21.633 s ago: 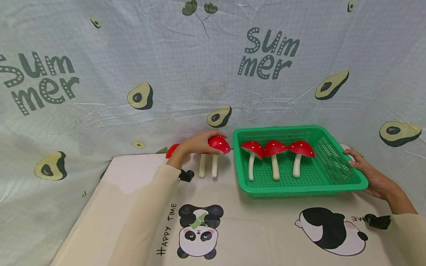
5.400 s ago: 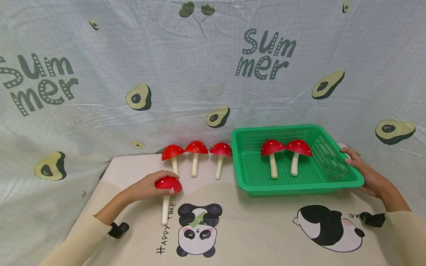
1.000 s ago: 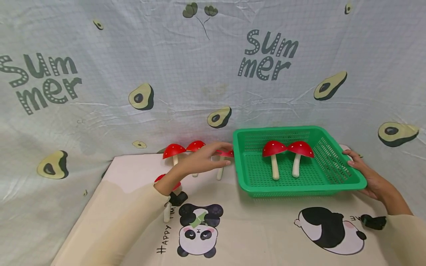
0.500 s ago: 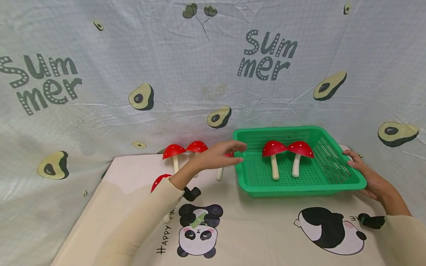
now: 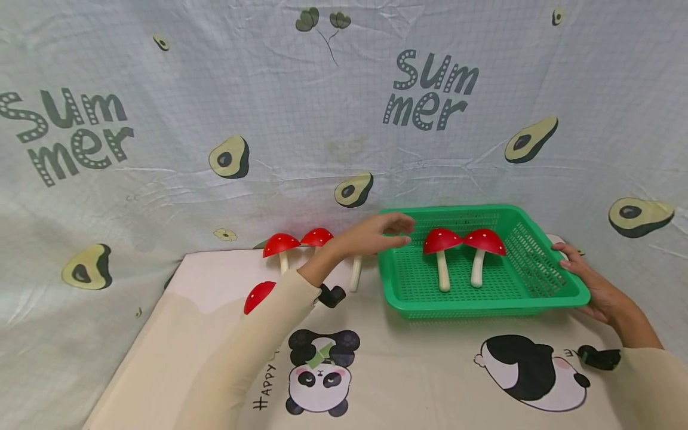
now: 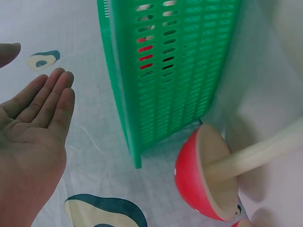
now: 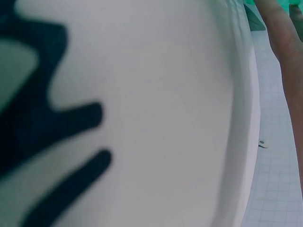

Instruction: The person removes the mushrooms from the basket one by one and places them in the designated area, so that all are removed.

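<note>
In the head view my left hand (image 5: pixel 376 234) hovers over the left rim of the green plastic basket (image 5: pixel 484 305), holding nothing; the left wrist view shows its fingers (image 6: pixel 61 106) extended and apart from the basket wall (image 6: pixel 175 85). My right hand (image 5: pixel 602 292) grips the basket's right rim. Inside the basket lie two red-capped toy mushrooms, a left one (image 5: pixel 442 240) and a right one (image 5: pixel 484 241). Left of it, a mushroom stem (image 5: pixel 356 275) shows below my left hand, its cap mostly hidden. Two more mushrooms, one (image 5: pixel 281 245) and another (image 5: pixel 317 237), lie along the back.
A further mushroom (image 5: pixel 260 297) lies nearer the front left, its stem hidden by my left sleeve (image 5: pixel 258 334). The tablecloth (image 5: pixel 419 376) carries panda prints. Behind the table hangs a pale cloth (image 5: pixel 295 119) with avocado prints.
Since the oldest frame, the basket's leftmost mushroom has left it. My left hand let go of the front-left mushroom and moved right, lately rising over the basket's left rim. The right hand stays put.
</note>
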Action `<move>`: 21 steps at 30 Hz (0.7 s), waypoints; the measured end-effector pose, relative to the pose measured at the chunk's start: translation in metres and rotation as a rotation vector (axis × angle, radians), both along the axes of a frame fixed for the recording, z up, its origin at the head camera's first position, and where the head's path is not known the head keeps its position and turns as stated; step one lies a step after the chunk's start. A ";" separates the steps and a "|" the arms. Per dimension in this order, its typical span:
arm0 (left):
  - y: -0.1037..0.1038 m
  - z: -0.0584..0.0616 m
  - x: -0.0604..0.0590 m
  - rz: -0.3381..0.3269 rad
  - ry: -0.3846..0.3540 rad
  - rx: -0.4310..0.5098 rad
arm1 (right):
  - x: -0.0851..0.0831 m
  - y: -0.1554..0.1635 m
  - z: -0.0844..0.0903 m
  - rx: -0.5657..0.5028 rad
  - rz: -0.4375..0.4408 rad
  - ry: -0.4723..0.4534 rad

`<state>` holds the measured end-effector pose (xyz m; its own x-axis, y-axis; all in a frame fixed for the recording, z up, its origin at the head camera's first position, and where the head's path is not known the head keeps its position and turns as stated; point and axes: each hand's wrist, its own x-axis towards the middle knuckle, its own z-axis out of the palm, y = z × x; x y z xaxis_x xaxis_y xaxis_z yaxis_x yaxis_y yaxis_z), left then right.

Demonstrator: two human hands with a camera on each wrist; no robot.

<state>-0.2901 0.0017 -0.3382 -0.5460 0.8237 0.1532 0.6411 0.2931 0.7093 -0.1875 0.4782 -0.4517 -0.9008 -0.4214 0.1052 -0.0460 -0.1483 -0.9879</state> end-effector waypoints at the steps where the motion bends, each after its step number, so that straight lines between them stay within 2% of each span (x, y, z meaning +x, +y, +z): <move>1: 0.003 0.001 -0.002 0.000 0.003 -0.001 | 0.000 0.000 0.000 0.002 -0.004 -0.001; 7: 0.019 0.008 -0.010 0.025 -0.020 -0.003 | 0.000 -0.002 0.002 0.018 -0.020 -0.009; 12: 0.030 0.010 -0.019 0.052 -0.010 -0.051 | -0.002 -0.003 0.003 0.020 -0.021 -0.018; 21: 0.055 0.014 -0.038 0.042 -0.044 -0.104 | -0.004 0.001 0.003 -0.007 -0.003 -0.030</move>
<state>-0.3280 0.0563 -0.3242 -0.5850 0.8099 0.0427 0.5953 0.3930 0.7009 -0.1916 0.4788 -0.4492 -0.9049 -0.4178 0.0809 -0.0169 -0.1548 -0.9878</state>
